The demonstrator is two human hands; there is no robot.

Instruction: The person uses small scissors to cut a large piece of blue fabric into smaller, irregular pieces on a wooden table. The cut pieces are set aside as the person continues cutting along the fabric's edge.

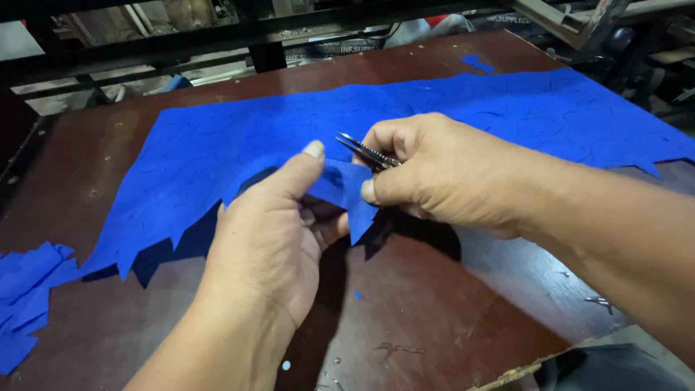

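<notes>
A large sheet of crinkled blue material (449,108) with a jagged cut front edge lies across a dark brown table (434,311). My left hand (271,239) pinches a pointed flap of that sheet (347,192) between thumb and fingers and lifts it off the table. My right hand (441,174) grips small metal scissors (365,150), whose blades point left and sit at the top of the lifted flap, close to my left thumb tip.
A pile of cut blue pieces (25,297) lies at the table's left edge. A small blue scrap (478,64) rests at the far side, a tiny one (357,294) near the front. A black metal frame (268,43) runs along the back.
</notes>
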